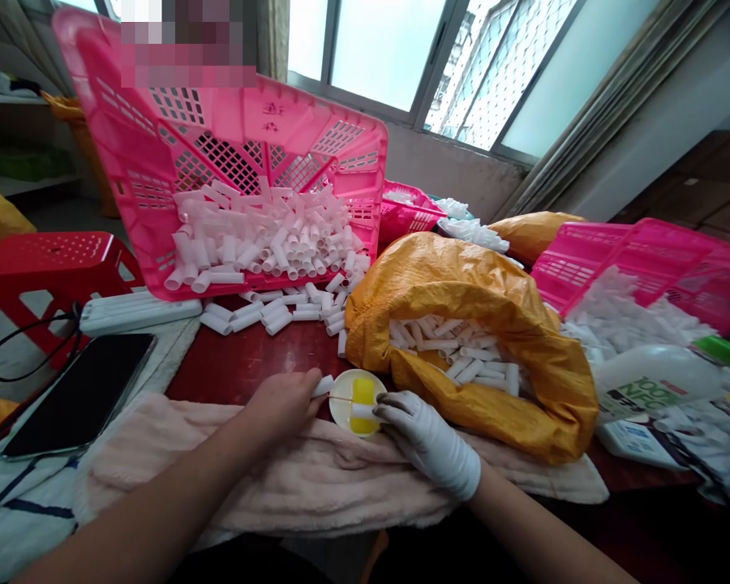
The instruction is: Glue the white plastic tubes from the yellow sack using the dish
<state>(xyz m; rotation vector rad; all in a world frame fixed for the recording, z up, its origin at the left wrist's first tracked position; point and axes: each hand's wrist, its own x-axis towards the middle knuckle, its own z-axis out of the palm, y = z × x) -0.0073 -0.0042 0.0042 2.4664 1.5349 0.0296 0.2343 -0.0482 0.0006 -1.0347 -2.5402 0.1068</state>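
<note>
Fingers closed, my bare left hand (289, 397) pinches a short white tube (324, 386) at the left rim of a small pale dish (339, 418). My right hand (422, 434), in a white glove, grips another white tube (362, 411) above the same dish. A bright yellow patch (363, 391) lies in the dish, partly covered by that tube. Between the two hands runs a thin brownish stick (342, 398); which hand holds it I cannot tell. Under my forearms a pink plush cloth (316, 487) is spread along the table edge.
Behind, a tilted pink basket (377, 162) spills white tubes (268, 243) onto the dark red table (195, 365). An open orange sack (450, 268) of tubes stands right of the dish. A phone (82, 393) and power strip (139, 312) lie left; a bottle (657, 377) lies right.
</note>
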